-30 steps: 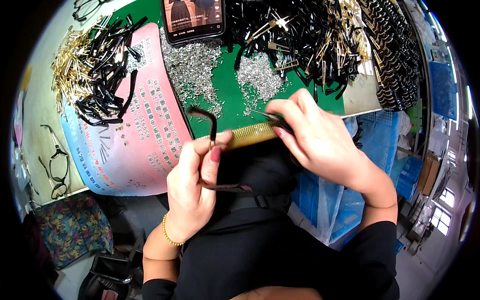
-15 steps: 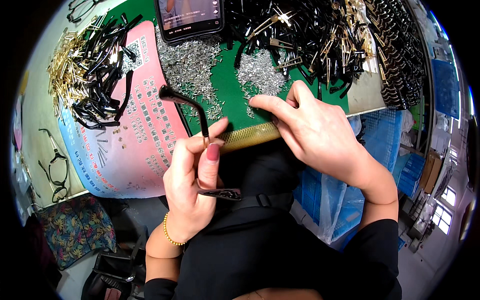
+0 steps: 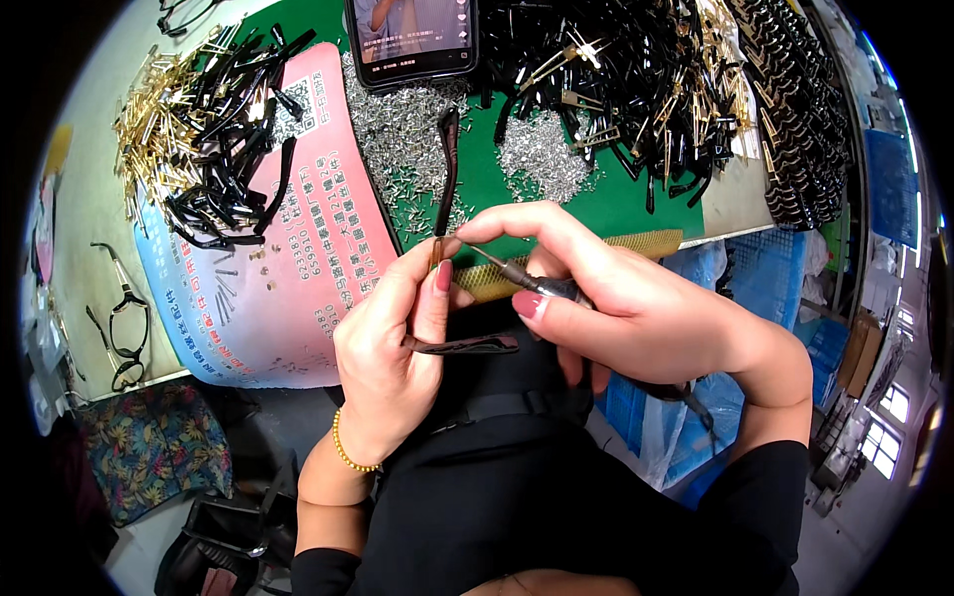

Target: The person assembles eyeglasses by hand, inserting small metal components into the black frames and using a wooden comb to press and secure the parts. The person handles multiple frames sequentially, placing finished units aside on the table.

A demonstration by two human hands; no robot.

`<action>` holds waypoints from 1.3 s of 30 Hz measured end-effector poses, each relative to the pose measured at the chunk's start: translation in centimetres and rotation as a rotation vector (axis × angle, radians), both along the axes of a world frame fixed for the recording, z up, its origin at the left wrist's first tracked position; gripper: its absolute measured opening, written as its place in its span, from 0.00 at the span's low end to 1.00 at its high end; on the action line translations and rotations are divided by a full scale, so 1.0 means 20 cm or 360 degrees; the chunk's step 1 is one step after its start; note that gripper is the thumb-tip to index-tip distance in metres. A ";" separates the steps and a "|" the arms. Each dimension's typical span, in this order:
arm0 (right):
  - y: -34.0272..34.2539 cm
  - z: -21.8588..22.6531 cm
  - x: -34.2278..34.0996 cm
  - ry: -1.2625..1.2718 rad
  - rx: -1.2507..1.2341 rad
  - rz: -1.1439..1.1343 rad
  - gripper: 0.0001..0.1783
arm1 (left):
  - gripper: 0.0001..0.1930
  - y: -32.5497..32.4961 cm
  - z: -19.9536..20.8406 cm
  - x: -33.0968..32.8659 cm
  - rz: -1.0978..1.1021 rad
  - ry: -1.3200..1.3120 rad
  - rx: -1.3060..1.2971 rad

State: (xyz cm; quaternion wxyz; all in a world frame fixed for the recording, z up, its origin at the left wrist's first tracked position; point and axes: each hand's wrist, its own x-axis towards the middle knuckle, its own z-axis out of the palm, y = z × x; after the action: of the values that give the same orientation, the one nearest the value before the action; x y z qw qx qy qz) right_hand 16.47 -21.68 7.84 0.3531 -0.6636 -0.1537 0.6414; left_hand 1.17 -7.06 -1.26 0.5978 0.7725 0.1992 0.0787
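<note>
My left hand [image 3: 393, 323] pinches a black eyeglass temple [image 3: 449, 169] by its gold-coloured end, with the dark curved tip pointing away from me. A second dark, glossy strip [image 3: 472, 345] sticks out of the same hand below the thumb; how it joins the rest is hidden by the fingers. In my right hand [image 3: 606, 298] is a slim dark screwdriver [image 3: 517, 272], closed between thumb and fingers. Its thin metal tip points left, close to the end of the temple at my left fingertips. Whether the two touch, I cannot tell.
Behind my hands, small silver screws lie in a large heap [image 3: 407, 129] and a smaller pile [image 3: 542, 157] on the green mat [image 3: 497, 223]. Black-and-gold temples are piled left [image 3: 214, 139] and right [image 3: 556, 60]. A phone [image 3: 412, 40] stands at the back. Yellow mesh edging [image 3: 641, 241] runs along the front.
My right hand has come away from the smaller screw pile toward my left hand and now shows a screwdriver in it. The temple in my left hand has turned more upright.
</note>
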 end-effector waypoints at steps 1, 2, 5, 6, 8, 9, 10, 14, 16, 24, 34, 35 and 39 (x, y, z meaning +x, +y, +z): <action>0.01 -0.01 -0.01 0.0033 0.0011 -0.0038 0.29 | 0.12 0.00 0.00 0.00 -0.0005 -0.0024 0.0014; 0.01 -0.02 -0.01 0.0066 0.0023 -0.0075 0.29 | 0.12 0.00 -0.01 0.00 -0.0008 -0.0048 0.0029; 0.01 -0.03 -0.01 0.0091 0.0040 -0.0116 0.29 | 0.12 -0.01 -0.02 0.00 -0.0002 -0.0079 0.0093; 0.01 -0.04 -0.02 0.0087 0.0044 -0.0118 0.29 | 0.11 -0.02 -0.03 0.00 0.0003 -0.0083 0.0119; 0.00 -0.03 -0.01 0.0137 0.0057 -0.0090 0.28 | 0.13 -0.01 -0.06 0.01 -0.0050 -0.0322 0.0725; -0.01 -0.03 0.00 0.0162 0.0064 -0.0076 0.28 | 0.15 -0.01 -0.08 0.00 -0.0055 -0.0385 0.0919; -0.04 -0.05 0.01 0.0461 0.0119 -0.0229 0.30 | 0.16 -0.02 -0.10 0.00 -0.0061 -0.0461 0.1115; -0.07 -0.07 -0.01 0.0652 0.0120 -0.0350 0.29 | 0.18 0.01 -0.11 0.00 -0.0150 -0.0575 0.1095; -0.11 -0.17 -0.06 -0.0394 0.0449 0.0086 0.28 | 0.18 0.01 -0.11 0.00 -0.0146 -0.0552 0.1103; -0.26 -0.10 0.06 -0.1730 0.0570 0.0006 0.18 | 0.15 0.39 -0.06 0.11 0.0532 -0.0299 0.0148; -0.26 -0.07 0.78 -0.2143 -0.0243 -0.0392 0.28 | 0.15 0.45 -0.16 0.12 0.0802 -0.0695 0.0088; -0.26 -0.11 0.78 -0.2225 -0.0143 -0.0466 0.28 | 0.14 0.43 -0.15 0.13 0.0846 -0.0672 0.0151; -0.32 -0.11 0.63 -0.1897 0.0041 -0.1005 0.17 | 0.14 0.42 -0.12 0.13 0.0891 -0.0605 0.0143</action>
State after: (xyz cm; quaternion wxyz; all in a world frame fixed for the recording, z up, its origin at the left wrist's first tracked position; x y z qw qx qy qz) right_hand 29.04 -28.12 5.68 0.3864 -0.9129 -0.1285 0.0298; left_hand 3.74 1.31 -3.61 0.5447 0.6850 0.2849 0.3910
